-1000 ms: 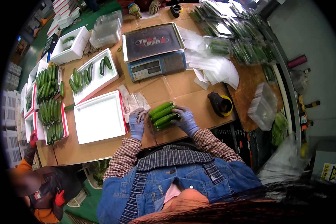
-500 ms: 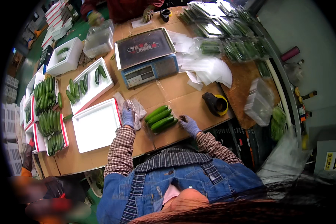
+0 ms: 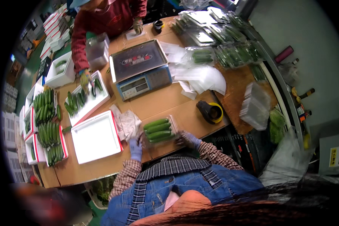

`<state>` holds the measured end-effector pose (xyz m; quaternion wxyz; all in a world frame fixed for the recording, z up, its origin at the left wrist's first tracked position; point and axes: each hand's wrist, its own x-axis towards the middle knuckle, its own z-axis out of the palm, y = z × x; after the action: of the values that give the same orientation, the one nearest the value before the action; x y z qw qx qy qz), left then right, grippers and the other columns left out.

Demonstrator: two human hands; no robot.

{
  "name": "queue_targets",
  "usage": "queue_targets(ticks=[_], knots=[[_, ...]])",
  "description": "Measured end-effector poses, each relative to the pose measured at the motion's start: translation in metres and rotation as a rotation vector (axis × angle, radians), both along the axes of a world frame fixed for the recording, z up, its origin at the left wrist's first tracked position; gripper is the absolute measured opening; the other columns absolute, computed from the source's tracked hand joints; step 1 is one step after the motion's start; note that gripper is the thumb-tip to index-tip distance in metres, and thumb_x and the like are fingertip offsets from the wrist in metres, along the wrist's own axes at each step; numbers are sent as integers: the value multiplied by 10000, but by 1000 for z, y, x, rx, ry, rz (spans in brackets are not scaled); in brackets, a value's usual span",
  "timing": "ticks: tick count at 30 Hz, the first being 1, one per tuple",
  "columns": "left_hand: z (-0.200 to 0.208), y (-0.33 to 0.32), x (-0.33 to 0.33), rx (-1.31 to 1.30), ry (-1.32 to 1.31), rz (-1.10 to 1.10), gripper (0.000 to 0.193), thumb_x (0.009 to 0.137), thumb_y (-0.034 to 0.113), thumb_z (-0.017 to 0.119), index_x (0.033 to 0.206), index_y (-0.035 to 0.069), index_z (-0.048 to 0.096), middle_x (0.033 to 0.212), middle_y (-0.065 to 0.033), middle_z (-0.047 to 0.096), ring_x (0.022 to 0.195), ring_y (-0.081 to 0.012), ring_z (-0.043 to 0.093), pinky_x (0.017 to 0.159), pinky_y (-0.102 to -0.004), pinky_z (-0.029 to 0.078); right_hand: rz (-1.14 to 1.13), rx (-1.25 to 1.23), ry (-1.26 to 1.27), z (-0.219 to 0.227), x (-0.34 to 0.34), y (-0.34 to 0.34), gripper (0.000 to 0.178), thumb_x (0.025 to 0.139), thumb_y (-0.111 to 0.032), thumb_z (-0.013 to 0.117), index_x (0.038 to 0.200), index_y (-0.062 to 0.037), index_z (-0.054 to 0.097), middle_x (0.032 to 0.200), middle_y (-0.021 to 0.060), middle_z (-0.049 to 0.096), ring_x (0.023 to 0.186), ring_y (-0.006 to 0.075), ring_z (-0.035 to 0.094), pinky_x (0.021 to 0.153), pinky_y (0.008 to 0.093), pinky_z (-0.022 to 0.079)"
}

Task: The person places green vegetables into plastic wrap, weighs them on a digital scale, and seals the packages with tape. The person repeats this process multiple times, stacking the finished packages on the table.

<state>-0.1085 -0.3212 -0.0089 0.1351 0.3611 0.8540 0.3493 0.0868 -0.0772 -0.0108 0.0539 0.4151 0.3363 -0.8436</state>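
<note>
Several green cucumbers (image 3: pixel 158 131) lie side by side in a clear plastic tray (image 3: pixel 173 123) near the table's front edge. My left hand (image 3: pixel 136 148), in a bluish-purple glove, is at the tray's near left corner, fingers stretched out. On the other side my right hand (image 3: pixel 189 139), gloved with dark, dirty fingertips, closes on the tray's right edge. A crumpled whitish cloth (image 3: pixel 128 123) lies just beyond my left hand, beside an empty white foam box (image 3: pixel 96 137) with a red edge.
A blue scale (image 3: pixel 143 81) stands ahead, with white sheets (image 3: pixel 205 75) and a tape dispenser (image 3: pixel 210 112) to its right. Packed cucumber trays (image 3: pixel 237 54) cover the far right. A co-worker's gloved hand (image 3: pixel 86 81) reaches into a foam box (image 3: pixel 103 96) of cucumbers; stacked clear trays (image 3: pixel 255 105) stand right.
My left hand has left the cloth and come nearer to the tray. The tray has turned slightly. The co-worker has leaned in, one hand now at the foam box's cucumbers. The view has shifted.
</note>
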Motion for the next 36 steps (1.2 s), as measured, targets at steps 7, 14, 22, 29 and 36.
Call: queue_targets(ticks=[7, 14, 22, 29, 36], knots=[[-124, -60, 44, 47, -314, 574, 347, 930, 151, 476, 1257, 36, 477, 1021, -114, 578, 927, -209, 562, 799, -315, 485, 88, 172, 56, -16, -13, -7, 252, 931, -227, 545, 1075, -23, 510, 894, 99, 605, 786, 239, 635, 730, 374, 568], [-7, -20, 41, 709, -1165, 278, 513, 869, -15, 475, 1360, 89, 370, 990, -19, 560, 721, -77, 529, 558, -221, 462, -94, 44, 172, -4, -18, 12, 185, 900, -94, 556, 1028, 25, 493, 874, 142, 581, 809, 270, 621, 760, 419, 572], [-7, 6, 5, 714, -931, 517, 539, 821, -62, 469, 1342, 68, 414, 995, -32, 528, 739, -90, 516, 616, -230, 475, -88, -101, 307, 3, -27, 12, 264, 832, -9, 620, 1061, -10, 490, 948, 115, 585, 861, 273, 626, 855, 420, 539], [-51, 0, 14, 559, -1168, 690, 350, 882, 27, 478, 1232, 24, 459, 932, -36, 571, 694, -131, 575, 616, -292, 538, -8, 60, 65, -3, -44, 17, 237, 819, -16, 632, 1015, -35, 500, 927, 126, 605, 872, 277, 626, 828, 420, 533], [-36, -3, 12, 617, -1133, 682, 230, 897, 27, 473, 1125, 42, 490, 932, -53, 581, 703, -154, 607, 596, -298, 554, 80, -27, 74, -10, -41, 32, 225, 831, -10, 602, 1033, -24, 506, 1020, 149, 606, 904, 284, 631, 855, 423, 525]])
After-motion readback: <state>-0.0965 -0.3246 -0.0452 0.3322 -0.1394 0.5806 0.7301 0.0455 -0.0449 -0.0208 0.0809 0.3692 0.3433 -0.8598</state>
